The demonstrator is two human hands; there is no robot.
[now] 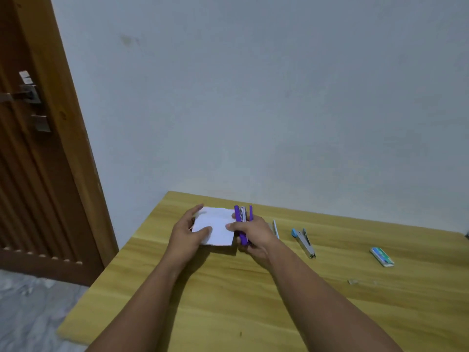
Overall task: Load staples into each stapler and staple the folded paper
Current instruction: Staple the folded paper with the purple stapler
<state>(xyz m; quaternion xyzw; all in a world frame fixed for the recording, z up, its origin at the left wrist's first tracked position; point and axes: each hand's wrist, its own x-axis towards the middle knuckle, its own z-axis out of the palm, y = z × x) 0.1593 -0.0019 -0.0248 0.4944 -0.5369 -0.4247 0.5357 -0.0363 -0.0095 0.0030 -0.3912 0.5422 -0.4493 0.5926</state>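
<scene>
A folded white paper (pixel 217 224) lies on the wooden table (pixel 253 295), and my left hand (pixel 186 233) grips its left edge with thumb on top. My right hand (pixel 253 236) holds a purple stapler (pixel 242 219) at the paper's right edge, its jaws pointing away from me. A blue stapler (pixel 303 241) lies on the table to the right, apart from both hands. Further right sits a green staple box (pixel 382 256).
A thin light pen (pixel 275 228) lies between the purple and blue staplers. A small bit of staples (pixel 352 281) rests near the table's right middle. The wall stands just behind the table, and a wooden door (pixel 33 148) is at left.
</scene>
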